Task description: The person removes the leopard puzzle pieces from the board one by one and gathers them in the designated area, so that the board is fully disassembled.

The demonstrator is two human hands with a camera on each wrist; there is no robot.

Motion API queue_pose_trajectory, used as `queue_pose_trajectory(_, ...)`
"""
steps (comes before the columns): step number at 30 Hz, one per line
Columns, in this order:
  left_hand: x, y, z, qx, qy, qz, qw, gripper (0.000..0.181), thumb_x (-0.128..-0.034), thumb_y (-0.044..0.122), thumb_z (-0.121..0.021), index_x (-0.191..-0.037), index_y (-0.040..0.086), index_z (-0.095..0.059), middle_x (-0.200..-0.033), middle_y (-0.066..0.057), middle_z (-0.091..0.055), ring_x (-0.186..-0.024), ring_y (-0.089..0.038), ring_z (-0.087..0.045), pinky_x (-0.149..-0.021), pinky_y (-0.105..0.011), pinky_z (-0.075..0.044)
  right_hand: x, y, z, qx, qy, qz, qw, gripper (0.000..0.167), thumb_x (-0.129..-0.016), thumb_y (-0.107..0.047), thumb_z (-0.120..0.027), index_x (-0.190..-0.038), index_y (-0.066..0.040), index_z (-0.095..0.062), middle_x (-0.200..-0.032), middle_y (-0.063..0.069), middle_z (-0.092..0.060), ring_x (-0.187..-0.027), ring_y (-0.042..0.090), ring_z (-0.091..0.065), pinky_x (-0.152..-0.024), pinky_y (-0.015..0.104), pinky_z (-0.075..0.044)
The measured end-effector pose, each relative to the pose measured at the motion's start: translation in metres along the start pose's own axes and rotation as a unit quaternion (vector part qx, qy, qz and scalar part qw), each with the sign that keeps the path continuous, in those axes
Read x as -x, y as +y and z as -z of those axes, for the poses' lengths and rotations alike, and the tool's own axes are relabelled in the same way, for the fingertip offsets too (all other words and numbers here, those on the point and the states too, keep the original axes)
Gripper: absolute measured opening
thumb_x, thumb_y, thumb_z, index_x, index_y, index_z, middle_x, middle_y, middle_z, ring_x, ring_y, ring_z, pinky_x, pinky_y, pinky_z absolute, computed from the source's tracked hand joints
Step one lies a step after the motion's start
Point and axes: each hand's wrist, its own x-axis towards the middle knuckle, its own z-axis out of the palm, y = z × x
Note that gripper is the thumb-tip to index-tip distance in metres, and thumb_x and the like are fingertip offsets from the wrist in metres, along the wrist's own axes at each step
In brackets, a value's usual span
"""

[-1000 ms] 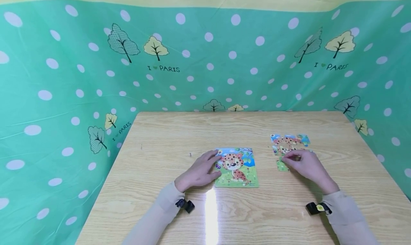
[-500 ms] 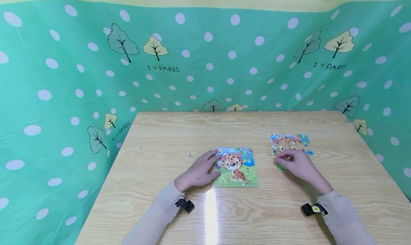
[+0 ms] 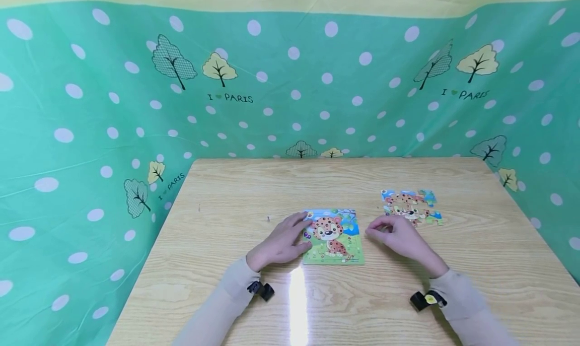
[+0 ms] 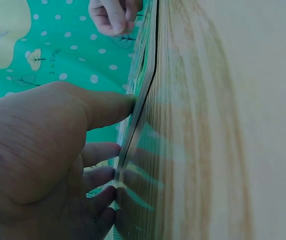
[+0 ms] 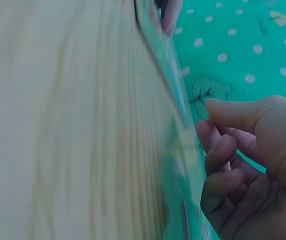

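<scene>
A square leopard picture puzzle [image 3: 335,240] lies on the wooden table. My left hand [image 3: 285,238] rests at its left edge, thumb and fingertips touching that edge, as the left wrist view shows. My right hand [image 3: 399,240] is just right of the square, fingers bent and thumb tip close to the index finger. No piece is visible between thumb and finger in the right wrist view, where the hand [image 5: 248,155] hovers by the board's edge. Beyond it, a group of leopard puzzle pieces [image 3: 410,205] lies loosely fitted; its lower left part is hidden behind the hand.
The wooden table [image 3: 235,190] spreads around both hands. A tiny scrap [image 3: 268,218] lies left of the puzzle. Green dotted cloth [image 3: 294,91] hangs behind and beside the table. Each wrist wears a small black camera.
My right hand has moved left, away from the loose pieces and toward the square puzzle's right edge. My left hand stays in place.
</scene>
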Motion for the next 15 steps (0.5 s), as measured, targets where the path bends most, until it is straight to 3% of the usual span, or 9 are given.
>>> queue_pose_trajectory(7,0.000,-0.001,0.000,0.003,0.006,-0.003,1.0000,0.069,-0.1070,0.038,-0.060,-0.166,0.009,-0.038,-0.178,-0.013,-0.023,-0.165,-0.037,-0.020,-0.134,-0.059,-0.018,0.000,-0.024,-0.013,-0.082,-0.057,0.008,0.9950,0.011,-0.097,-0.023,-0.079,-0.100,-0.013,-0.082,-0.087,0.004,-0.075,-0.064,0.010,-0.057,-0.057,0.024,-0.048)
queue_pose_trajectory(15,0.000,-0.002,-0.001,-0.002,0.004,-0.005,1.0000,0.069,-0.1072,0.038,-0.059,-0.166,0.009,-0.038,-0.177,-0.013,-0.023,-0.165,-0.037,-0.020,-0.134,-0.059,-0.019,0.000,-0.045,-0.027,-0.113,-0.091,0.018,0.9893,0.014,-0.098,-0.025,-0.078,-0.102,-0.012,-0.080,-0.089,0.006,-0.075,-0.067,0.009,-0.059,-0.059,0.022,-0.048)
